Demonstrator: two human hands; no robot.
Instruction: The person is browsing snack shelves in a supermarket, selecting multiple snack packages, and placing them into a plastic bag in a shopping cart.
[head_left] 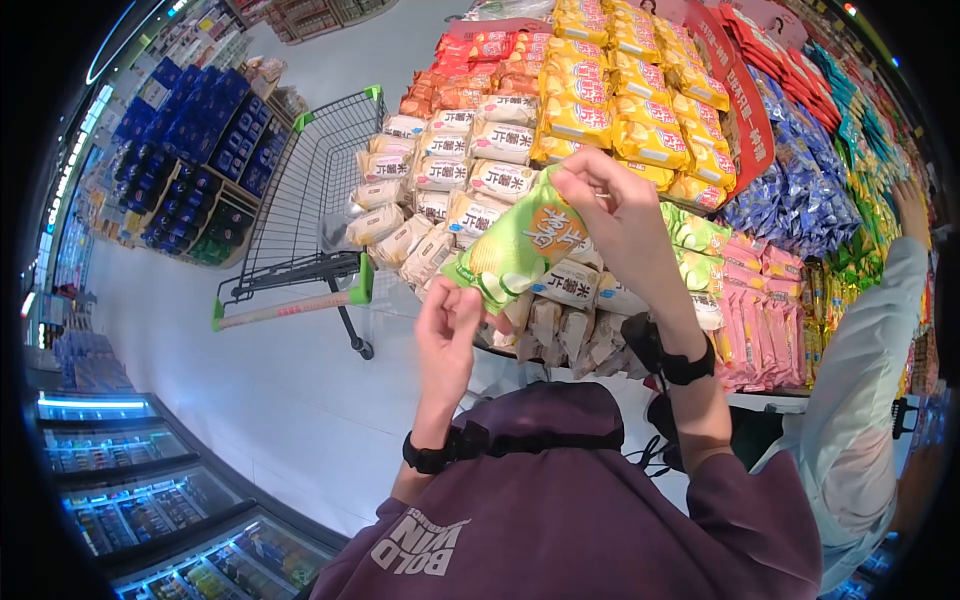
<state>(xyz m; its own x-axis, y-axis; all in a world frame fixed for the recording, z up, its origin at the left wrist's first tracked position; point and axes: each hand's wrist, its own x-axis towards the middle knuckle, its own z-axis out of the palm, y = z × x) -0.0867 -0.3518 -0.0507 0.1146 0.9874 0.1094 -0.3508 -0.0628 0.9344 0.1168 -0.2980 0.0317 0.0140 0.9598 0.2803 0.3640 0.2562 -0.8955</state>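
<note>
A green snack bag [515,245] with cucumber slices and an orange patch printed on it is stretched between my two hands, tilted, above the display. My left hand [448,325] pinches its lower left corner. The upper right end is gripped by my right hand [615,200], thumb and fingers closed on the edge. Behind and under the bag lie rows of white snack packs [440,173] with dark lettering. Similar green bags [697,235] lie in a small stack to the right of my right wrist.
Yellow packs [650,145] are piled at the back, pink packs [750,330] at the right, blue packs [790,190] beyond. An empty shopping cart [300,200] stands left. Another person's sleeve [870,340] reaches toward the right-hand bags. Lit freezers [170,510] line the lower left.
</note>
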